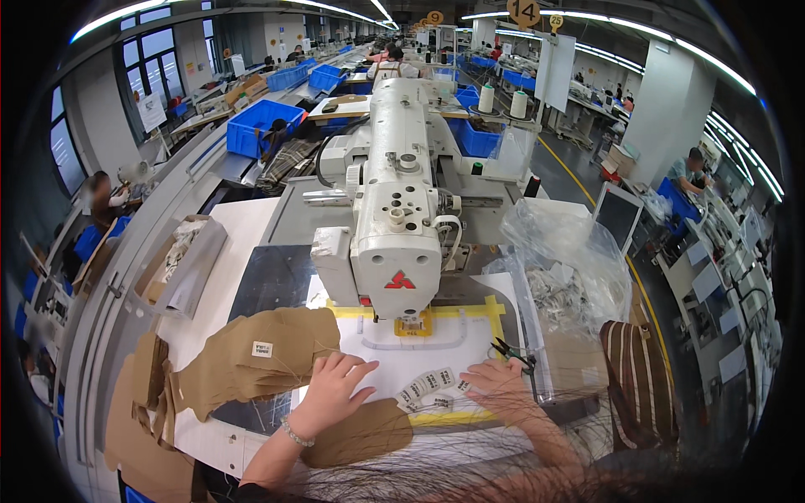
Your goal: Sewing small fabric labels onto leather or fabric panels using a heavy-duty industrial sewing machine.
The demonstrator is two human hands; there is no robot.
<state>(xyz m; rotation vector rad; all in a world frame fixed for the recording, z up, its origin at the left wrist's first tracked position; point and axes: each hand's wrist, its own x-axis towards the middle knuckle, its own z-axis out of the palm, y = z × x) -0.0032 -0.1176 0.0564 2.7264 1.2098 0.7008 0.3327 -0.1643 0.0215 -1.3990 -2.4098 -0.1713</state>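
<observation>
My left hand (pixel 331 396), fingers spread, is over the white work sheet (pixel 377 369) beside a brown fabric piece (pixel 360 436) that lies partly under the wrist. My right hand (pixel 501 390) rests with stretched fingers at the right of the sheet, its fingertips next to a small printed label. Several small white labels (pixel 428 386) lie between the hands. Just beyond my right hand are thread snips (pixel 513 354) with dark blades and green handles. Another brown fabric piece (pixel 260 356) bearing one white label (pixel 262 349) lies left of my left hand.
A white industrial sewing machine (pixel 398 243) stands ahead, its yellow presser plate (pixel 412 324) low over the sheet. More brown pieces (pixel 138 419) hang at the left edge. A grey box (pixel 180 264) stands left; a clear plastic bag (pixel 570 277) and striped brown cloth (pixel 637 377) lie right.
</observation>
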